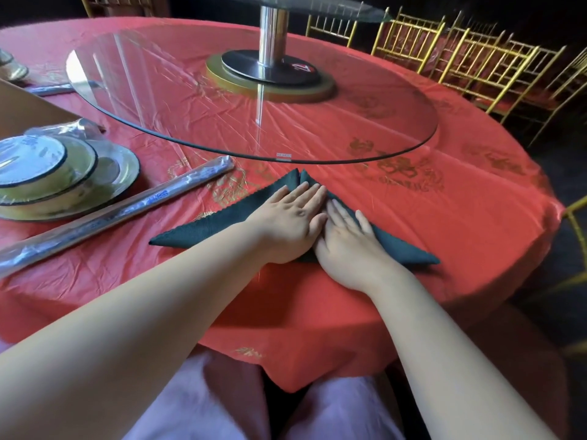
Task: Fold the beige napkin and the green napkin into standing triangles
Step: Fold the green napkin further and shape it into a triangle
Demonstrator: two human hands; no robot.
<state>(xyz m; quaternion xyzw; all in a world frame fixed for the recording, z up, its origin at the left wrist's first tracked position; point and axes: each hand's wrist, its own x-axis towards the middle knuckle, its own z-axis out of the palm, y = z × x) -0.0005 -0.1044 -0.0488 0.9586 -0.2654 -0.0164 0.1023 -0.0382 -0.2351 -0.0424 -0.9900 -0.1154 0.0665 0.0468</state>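
Round surface [460,236] under red cloth. Glass turntable [178,90] on metal post covered its middle. Gold chairs [460,55] stood far right. At left, plate [124,173] carried film-wrapped stacked bowls [35,166]; wrapped chopsticks [133,208] lay beside. Green napkin [206,228] lay folded flat near front edge. Left hand [286,223] and right hand [347,246] pressed side by side on its middle, fingers [309,193] straight, together, hiding centre.
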